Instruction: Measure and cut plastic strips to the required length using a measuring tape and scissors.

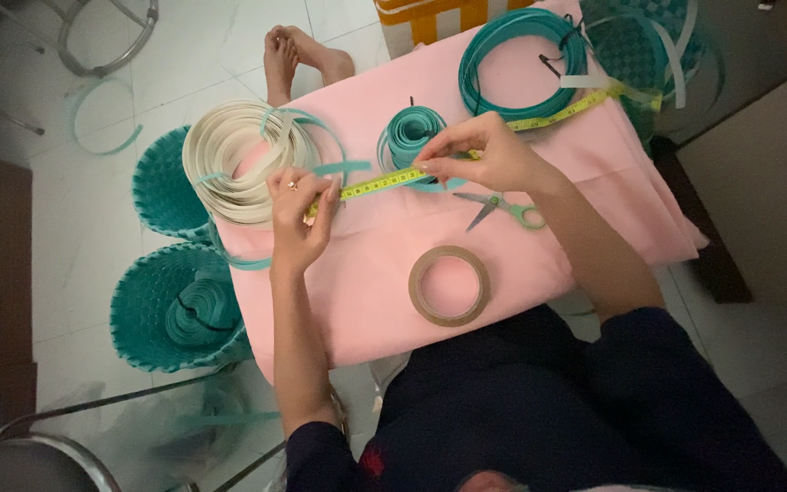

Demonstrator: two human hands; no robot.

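A yellow measuring tape (384, 183) is being pinched at both ends: the left hand (301, 214) is pressing it down with fingers closed narrow, the right hand (485, 155) is gripping it between thumb and fingertips. A teal strip (343, 169) is being held along it. The tape's long axis is running left to right, rising towards the far right, across smooth pink cloth (539, 264). Flat cream strip coil (234, 159), scissors (503, 208) and a brown tape ring (449, 285) are lying nearby.

Both forearms reach toward twelve o'clock from dark sleeves. The left hand (300, 208) lies knuckles up, fingers curled and pressing down, a ring on one finger. At its three o'clock, the right hand (480, 152) pinches with bent fingertips, wrist raised.
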